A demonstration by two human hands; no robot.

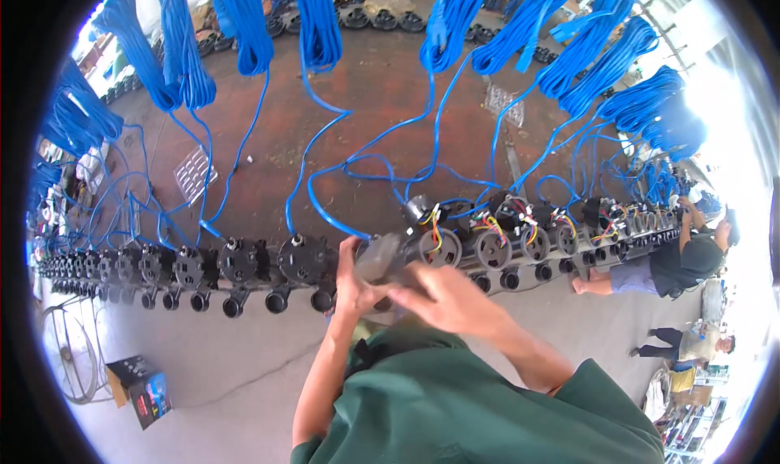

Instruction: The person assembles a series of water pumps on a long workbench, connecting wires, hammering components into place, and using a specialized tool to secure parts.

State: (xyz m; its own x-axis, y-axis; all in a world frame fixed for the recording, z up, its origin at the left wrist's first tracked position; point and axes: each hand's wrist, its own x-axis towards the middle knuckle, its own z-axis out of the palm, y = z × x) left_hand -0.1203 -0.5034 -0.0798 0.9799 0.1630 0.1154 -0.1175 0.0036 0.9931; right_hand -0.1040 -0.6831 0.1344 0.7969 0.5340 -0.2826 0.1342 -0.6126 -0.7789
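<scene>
A dark grey round housing point(380, 257), blurred, stands in the row at the table's near edge, with a blue cable running to it. My left hand point(351, 281) is closed around its left side, the thumb toward the near face. My right hand point(447, 295) is at the housing's near right side, its fingers reaching toward my left hand and smeared by motion. Whether it holds something small is hidden. To the left are closed black round housings point(244, 259). To the right, open round housings point(439, 247) show red, yellow and white wires.
Coiled blue cables point(318, 25) hang along the far side, their ends trailing over the brown table point(390, 82). A clear blister tray point(195, 174) lies at left. On the floor stands an open box point(140, 389). A co-worker point(682, 261) works along the row at right; another person point(691, 344) is farther off.
</scene>
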